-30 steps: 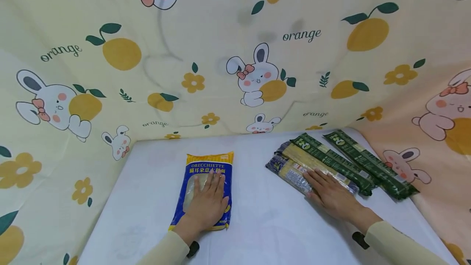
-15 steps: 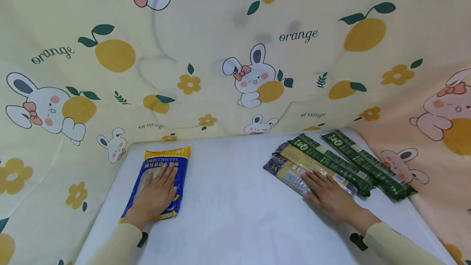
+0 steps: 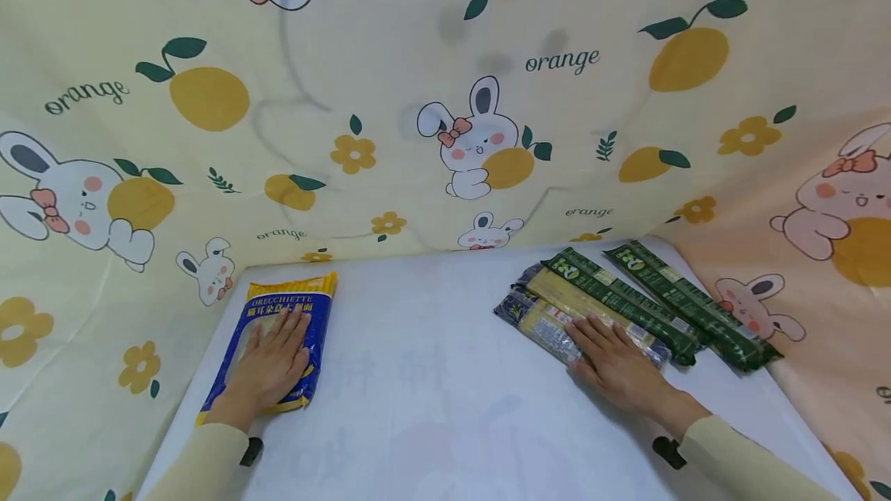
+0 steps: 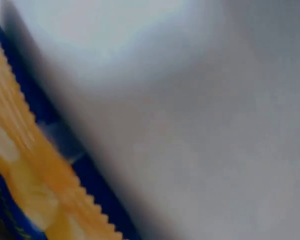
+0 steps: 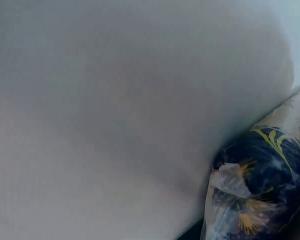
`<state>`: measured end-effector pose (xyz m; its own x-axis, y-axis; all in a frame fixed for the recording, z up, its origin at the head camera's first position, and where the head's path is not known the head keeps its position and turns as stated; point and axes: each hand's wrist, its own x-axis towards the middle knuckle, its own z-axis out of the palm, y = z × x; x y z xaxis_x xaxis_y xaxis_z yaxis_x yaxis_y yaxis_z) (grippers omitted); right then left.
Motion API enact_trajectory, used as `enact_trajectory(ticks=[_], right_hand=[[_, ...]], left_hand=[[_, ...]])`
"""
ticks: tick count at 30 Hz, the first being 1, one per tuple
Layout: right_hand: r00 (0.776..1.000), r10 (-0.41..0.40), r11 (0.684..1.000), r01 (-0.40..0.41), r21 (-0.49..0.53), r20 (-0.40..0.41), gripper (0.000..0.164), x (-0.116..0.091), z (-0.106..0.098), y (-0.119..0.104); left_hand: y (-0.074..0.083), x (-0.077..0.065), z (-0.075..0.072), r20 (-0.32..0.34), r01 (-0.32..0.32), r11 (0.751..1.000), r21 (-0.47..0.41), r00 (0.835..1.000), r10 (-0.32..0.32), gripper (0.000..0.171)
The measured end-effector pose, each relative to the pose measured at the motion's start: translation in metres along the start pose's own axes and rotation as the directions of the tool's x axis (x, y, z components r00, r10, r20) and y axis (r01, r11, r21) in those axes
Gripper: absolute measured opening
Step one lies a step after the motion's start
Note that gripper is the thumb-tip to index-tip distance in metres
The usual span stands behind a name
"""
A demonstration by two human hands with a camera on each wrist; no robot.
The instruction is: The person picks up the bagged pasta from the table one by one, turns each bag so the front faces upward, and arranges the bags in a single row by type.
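At the left of the table, my left hand [image 3: 273, 358] lies flat with straight fingers on a blue and yellow bag of orecchiette pasta [image 3: 316, 339]. The bag's yellow crimped edge [image 4: 45, 145] fills the left side of the left wrist view. On the right, my right hand [image 3: 616, 366] rests with fingers extended over a blue and clear pack of long pasta [image 3: 539, 327]; a blue end of a pack [image 5: 260, 165] shows in the right wrist view. Just behind lie a second blue-ended pasta pack [image 3: 581, 294] and a green pack [image 3: 619, 296] overlapping it.
Another green pack [image 3: 689, 304] lies slantwise near the table's right edge. The table [image 3: 418, 408] has a white cover. Behind and at both sides hangs a cream curtain [image 3: 390, 60] printed with rabbits and oranges.
My left hand has slid the orecchiette bag leftward from near the middle to the table's left side. The right hand and the packs beneath it have stayed in place.
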<state>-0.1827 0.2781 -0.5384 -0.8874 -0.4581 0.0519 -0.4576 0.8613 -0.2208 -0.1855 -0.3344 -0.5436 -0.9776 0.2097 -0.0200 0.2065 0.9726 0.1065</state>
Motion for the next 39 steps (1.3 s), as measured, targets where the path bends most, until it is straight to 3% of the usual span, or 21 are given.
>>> enact_trajectory(ticks=[8,15,22,25,29,32,36,39], right_hand=[[0.999,0.031,0.999,-0.03,-0.044,0.023,0.069,0.003,0.005,-0.011],[1.0,0.026,0.997,-0.027,-0.065,-0.016,0.072,0.008,0.013,-0.024],[0.996,0.055,0.998,-0.051,0.047,-0.076,0.083,0.013,0.016,-0.051],[0.993,0.094,0.993,-0.088,0.084,-0.071,0.075,0.016,0.016,-0.065],[0.988,0.145,0.984,-0.138,0.114,-0.053,0.062,0.019,0.019,-0.088],[0.985,0.168,0.978,-0.16,0.132,-0.048,0.062,0.022,0.024,-0.105],[0.984,0.171,0.975,-0.162,0.149,-0.05,0.066,0.026,0.031,-0.129],[0.986,0.158,0.977,-0.148,0.152,-0.057,0.067,0.028,0.035,-0.144]], left_hand=[[-0.003,-0.001,0.003,0.002,0.038,0.999,-0.008,0.999,-0.038,0.073],[-0.003,-0.002,0.0,0.016,0.046,0.998,-0.048,0.999,-0.046,0.074],[-0.002,-0.001,-0.002,0.027,0.064,0.992,-0.112,0.998,-0.062,0.073],[0.003,0.004,-0.009,0.048,0.091,0.982,-0.164,0.995,-0.084,0.073],[0.018,0.014,-0.027,0.094,0.146,0.972,-0.183,0.987,-0.131,0.075],[0.038,0.021,-0.036,0.07,0.142,0.978,-0.152,0.989,-0.132,0.07],[0.075,0.032,-0.035,-0.015,0.062,0.985,-0.164,0.998,-0.065,0.059],[0.113,0.045,-0.031,-0.021,-0.004,0.98,-0.2,1.0,0.0,0.057]])
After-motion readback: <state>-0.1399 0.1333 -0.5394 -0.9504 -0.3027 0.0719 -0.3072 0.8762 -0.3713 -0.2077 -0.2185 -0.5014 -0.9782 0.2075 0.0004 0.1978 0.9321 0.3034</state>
